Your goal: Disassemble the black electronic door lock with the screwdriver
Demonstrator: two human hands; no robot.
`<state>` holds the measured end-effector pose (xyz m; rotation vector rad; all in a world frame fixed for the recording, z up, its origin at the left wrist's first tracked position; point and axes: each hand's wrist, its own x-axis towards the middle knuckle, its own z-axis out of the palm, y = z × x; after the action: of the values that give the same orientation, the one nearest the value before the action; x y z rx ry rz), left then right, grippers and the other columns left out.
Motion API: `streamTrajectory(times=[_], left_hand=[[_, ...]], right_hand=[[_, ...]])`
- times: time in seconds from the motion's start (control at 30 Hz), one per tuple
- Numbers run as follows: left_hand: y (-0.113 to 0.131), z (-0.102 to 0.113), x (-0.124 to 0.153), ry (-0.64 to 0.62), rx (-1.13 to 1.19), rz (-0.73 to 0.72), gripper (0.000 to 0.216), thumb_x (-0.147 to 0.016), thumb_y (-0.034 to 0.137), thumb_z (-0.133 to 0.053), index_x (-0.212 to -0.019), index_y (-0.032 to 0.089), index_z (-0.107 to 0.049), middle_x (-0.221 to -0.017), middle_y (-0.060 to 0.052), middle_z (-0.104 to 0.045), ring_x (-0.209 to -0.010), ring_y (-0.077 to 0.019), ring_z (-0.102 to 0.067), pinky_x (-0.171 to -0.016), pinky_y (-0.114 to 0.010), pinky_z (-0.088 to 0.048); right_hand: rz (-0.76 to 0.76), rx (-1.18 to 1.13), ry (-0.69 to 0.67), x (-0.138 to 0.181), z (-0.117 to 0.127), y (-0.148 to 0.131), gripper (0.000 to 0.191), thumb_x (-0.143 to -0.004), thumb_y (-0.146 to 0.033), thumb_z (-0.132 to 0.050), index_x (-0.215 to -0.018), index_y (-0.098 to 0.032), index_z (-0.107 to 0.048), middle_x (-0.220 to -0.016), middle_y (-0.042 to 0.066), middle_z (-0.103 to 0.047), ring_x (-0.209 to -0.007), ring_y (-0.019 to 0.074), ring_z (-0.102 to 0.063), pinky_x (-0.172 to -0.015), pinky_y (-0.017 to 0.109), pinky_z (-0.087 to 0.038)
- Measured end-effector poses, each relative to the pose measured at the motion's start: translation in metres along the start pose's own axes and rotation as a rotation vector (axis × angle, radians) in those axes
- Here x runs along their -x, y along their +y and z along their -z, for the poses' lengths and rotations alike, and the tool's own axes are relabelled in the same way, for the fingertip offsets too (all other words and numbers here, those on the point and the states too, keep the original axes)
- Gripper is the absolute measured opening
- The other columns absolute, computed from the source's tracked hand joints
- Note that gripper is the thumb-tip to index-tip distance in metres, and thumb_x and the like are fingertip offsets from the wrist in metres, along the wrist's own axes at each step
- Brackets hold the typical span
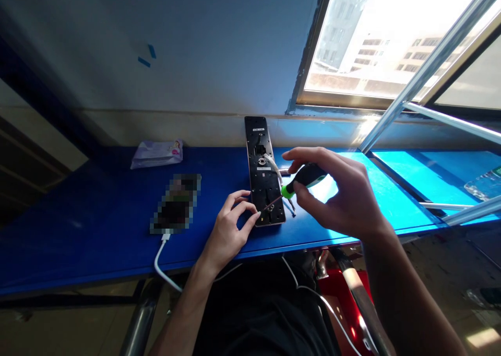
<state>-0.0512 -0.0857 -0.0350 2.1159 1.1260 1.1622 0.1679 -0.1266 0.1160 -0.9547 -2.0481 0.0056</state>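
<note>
My right hand [340, 189] grips a screwdriver [309, 176] with a black and bright green handle. The thin shaft slants down and left to the lower end of a long black device panel [256, 191]. This panel lies on the blue table, showing small holes, white labels and a round fitting. A pale cable [274, 168] runs out of its middle to the right side. My left hand [233, 225] rests at the panel's lower left edge. Its thumb and index finger meet by the screwdriver's tip; whatever they pinch there is too small to make out.
Left on the blue table [105, 230] lies a blurred phone [176, 204] with a white charging cable [158, 262]. Behind it sits a purple packet [156, 153]. A metal frame [422, 79] crosses the right side, near a plastic bottle [483, 184]. The wall and window bound the back.
</note>
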Motion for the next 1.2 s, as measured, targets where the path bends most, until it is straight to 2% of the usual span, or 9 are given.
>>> streamTrajectory(times=[0.37, 0.87, 1.2], left_hand=[[-0.005, -0.003, 0.0, -0.05, -0.014, -0.019, 0.012, -0.104, 0.029, -0.059, -0.1, 0.022, -0.068, -0.136, -0.011, -0.053, -0.132, -0.0268, -0.059, -0.117, -0.044, -0.05], [0.0, -0.003, 0.0, -0.038, -0.027, -0.018, 0.007, -0.102, 0.025, -0.061, -0.1, 0.022, -0.067, -0.118, -0.007, -0.058, -0.113, -0.023, -0.064, -0.104, -0.039, -0.053], [0.006, -0.003, -0.003, -0.015, 0.01, -0.016, 0.008, -0.1, 0.025, -0.064, -0.096, 0.021, -0.069, -0.109, -0.005, -0.064, -0.102, -0.0215, -0.068, -0.094, -0.035, -0.056]], right_hand=[[-0.019, 0.003, 0.042, 0.005, 0.001, 0.004, 0.037, -0.087, -0.011, -0.063, -0.122, -0.019, -0.068, -0.098, 0.003, -0.074, -0.082, 0.0154, -0.071, -0.075, 0.031, -0.059], [0.018, -0.003, 0.101, 0.012, -0.006, 0.014, 0.037, -0.085, -0.008, -0.064, -0.121, -0.015, -0.069, -0.098, 0.003, -0.075, -0.084, 0.0138, -0.071, -0.076, 0.028, -0.057], [0.008, -0.05, 0.064, 0.014, -0.015, 0.019, 0.039, -0.086, -0.009, -0.064, -0.124, -0.018, -0.068, -0.101, 0.003, -0.075, -0.087, 0.0144, -0.071, -0.077, 0.028, -0.059]])
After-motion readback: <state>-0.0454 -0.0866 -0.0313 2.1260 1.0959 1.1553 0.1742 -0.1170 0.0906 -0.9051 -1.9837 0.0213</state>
